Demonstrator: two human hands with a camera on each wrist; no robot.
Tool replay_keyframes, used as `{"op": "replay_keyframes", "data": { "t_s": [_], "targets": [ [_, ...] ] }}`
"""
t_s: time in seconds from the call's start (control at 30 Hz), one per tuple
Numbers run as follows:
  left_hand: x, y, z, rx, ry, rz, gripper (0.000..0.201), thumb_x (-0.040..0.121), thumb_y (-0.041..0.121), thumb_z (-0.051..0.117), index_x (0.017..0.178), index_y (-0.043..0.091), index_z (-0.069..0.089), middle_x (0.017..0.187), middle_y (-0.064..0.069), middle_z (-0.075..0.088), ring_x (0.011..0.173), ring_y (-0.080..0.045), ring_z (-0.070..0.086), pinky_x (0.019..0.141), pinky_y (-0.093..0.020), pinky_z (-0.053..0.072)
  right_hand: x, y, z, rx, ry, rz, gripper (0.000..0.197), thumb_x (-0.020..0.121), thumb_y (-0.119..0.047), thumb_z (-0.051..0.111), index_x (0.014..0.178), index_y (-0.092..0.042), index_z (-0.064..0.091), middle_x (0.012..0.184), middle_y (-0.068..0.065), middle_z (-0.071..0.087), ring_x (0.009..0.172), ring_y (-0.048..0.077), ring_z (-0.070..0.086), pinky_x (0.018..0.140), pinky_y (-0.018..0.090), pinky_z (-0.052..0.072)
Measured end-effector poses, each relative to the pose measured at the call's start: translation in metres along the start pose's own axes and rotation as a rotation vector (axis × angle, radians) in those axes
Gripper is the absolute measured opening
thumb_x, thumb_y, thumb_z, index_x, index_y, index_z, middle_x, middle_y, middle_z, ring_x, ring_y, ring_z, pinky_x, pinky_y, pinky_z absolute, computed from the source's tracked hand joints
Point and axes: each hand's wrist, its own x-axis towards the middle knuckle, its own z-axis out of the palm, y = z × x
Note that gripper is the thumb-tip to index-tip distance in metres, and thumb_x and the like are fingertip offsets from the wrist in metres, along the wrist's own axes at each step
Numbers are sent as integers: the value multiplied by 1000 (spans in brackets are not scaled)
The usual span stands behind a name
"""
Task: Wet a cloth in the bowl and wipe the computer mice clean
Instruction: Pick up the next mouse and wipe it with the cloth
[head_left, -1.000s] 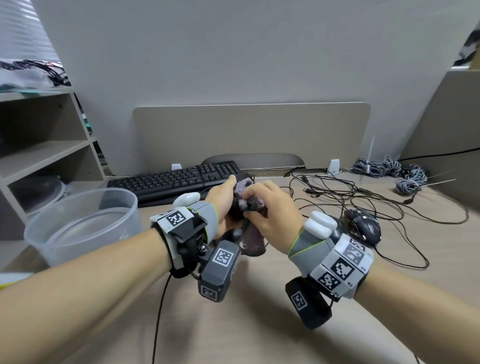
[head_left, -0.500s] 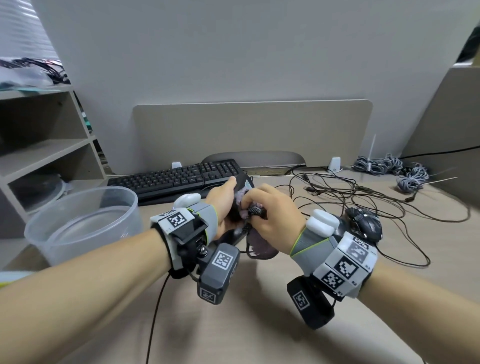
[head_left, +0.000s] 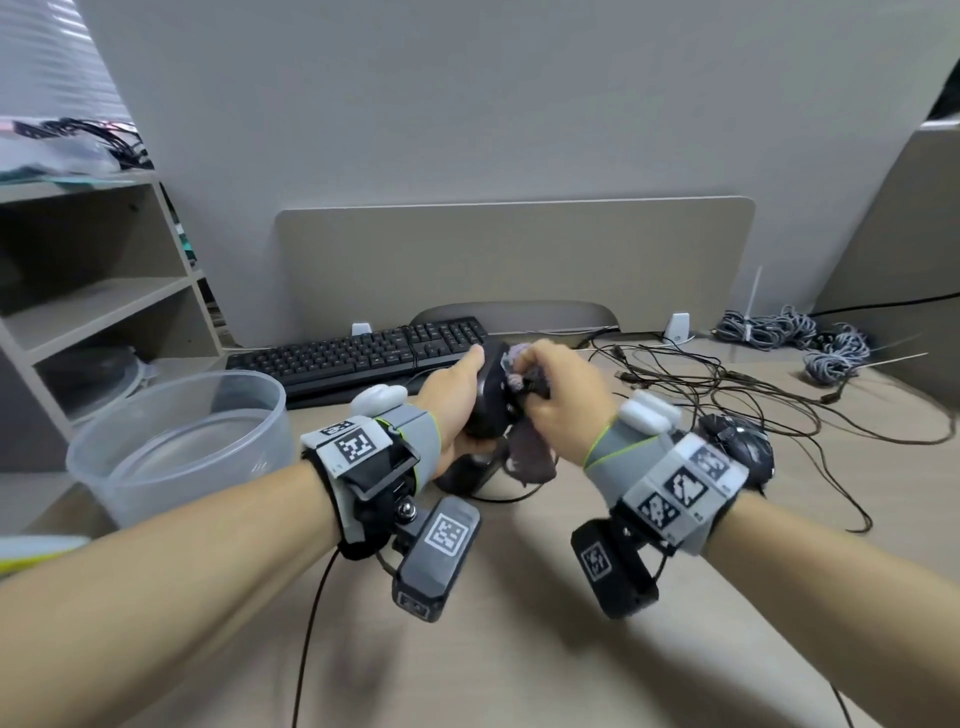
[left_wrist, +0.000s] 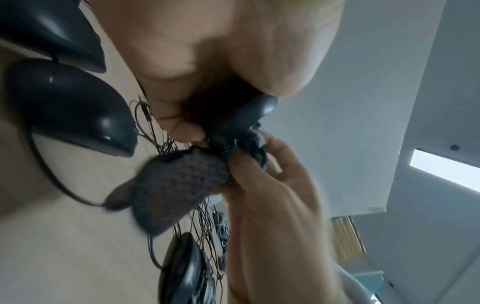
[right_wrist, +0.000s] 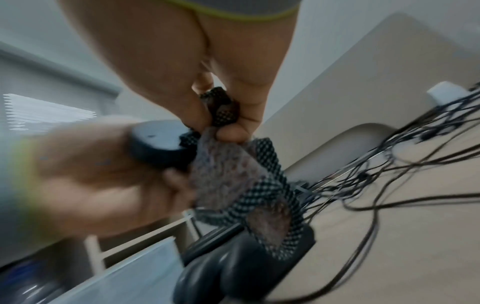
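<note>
head view: both hands meet above the desk, in front of the keyboard.
left hand: fingers curled round a black mouse, held off the desk.
right hand: fingertips pinch a purplish cloth against the mouse; loose end hangs down.
right wrist view: thumb and fingers pressed together on the cloth.
bowl: clear, at left.
other mice: one beside the right wrist, one below the hands.
</note>
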Motion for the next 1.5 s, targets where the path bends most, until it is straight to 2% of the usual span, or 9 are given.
{"op": "replay_keyframes", "data": {
  "t_s": [0.1, 0.37, 0.5, 0.63, 0.8, 0.93, 1.1, 1.23, 1.5],
  "targets": [
    [1, -1, -1, 0, 21, -11, 35, 86, 50, 55, 91, 18, 68, 91, -14, 67, 80, -30, 64, 75, -45, 53, -8, -16, 1, 49, -48, -136, 27, 69, 3, 59, 89, -15, 60, 92, 6, 59, 84, 18, 50, 72, 22, 32],
    [-4, 1, -2, -51, 5, -2, 37, 94, 47, 50, 85, 16, 67, 81, -12, 68, 71, -27, 63, 68, -37, 54, -15, -10, 4, 32, -61, -65, 32, 68, 8, 52, 91, -14, 57, 95, 7, 59, 90, 22, 53, 77, 28, 37],
    [-9, -1, 4, -21, -43, -15, 44, 88, 48, 54, 110, 11, 67, 110, -19, 70, 97, -35, 68, 82, -52, 56, 17, -12, -10, 42, 44, -67, 26, 71, 2, 59, 91, -14, 61, 97, 10, 63, 91, 25, 55, 75, 25, 35],
    [-7, 3, 0, -20, -46, -1, 45, 92, 51, 51, 106, 12, 68, 98, -15, 68, 82, -32, 64, 63, -38, 53, 3, 3, -3, 12, 1, 57, 31, 69, 7, 50, 92, -13, 55, 100, 8, 65, 96, 29, 58, 81, 32, 44],
    [-7, 1, 0, 10, -7, 10, 40, 89, 51, 53, 97, 15, 69, 103, -17, 71, 90, -33, 68, 81, -48, 56, -8, -16, -3, 30, -47, -132, 30, 68, 5, 56, 91, -13, 59, 94, 6, 59, 88, 20, 52, 77, 27, 37],
    [-13, -1, 7, 25, -45, -19, 39, 96, 47, 48, 97, 12, 66, 94, -16, 67, 86, -33, 64, 68, -41, 56, 10, 2, -12, 31, 47, 5, 28, 71, 6, 55, 90, -14, 59, 101, 8, 65, 97, 26, 58, 81, 25, 39],
    [-16, 0, 7, 4, 4, -6, 54, 77, 57, 54, 105, 13, 70, 106, -19, 71, 94, -36, 70, 87, -55, 54, -10, -7, -3, 41, -77, -104, 28, 68, 5, 57, 85, -17, 60, 92, 9, 62, 87, 25, 56, 78, 36, 45],
    [-18, 0, 7, -4, -15, -3, 44, 95, 47, 48, 107, 10, 67, 101, -17, 72, 89, -34, 68, 74, -44, 57, -6, 1, -8, -39, -46, -40, 26, 69, 6, 55, 87, -12, 62, 93, 8, 63, 89, 26, 56, 75, 29, 38],
    [-17, -4, 8, 31, -30, -3, 42, 96, 48, 46, 105, 12, 67, 94, -14, 69, 88, -32, 65, 89, -53, 54, -17, 3, -4, -56, -105, -87, 29, 69, 8, 53, 90, -9, 62, 96, 9, 62, 93, 25, 54, 71, 19, 29]
  ]
}}
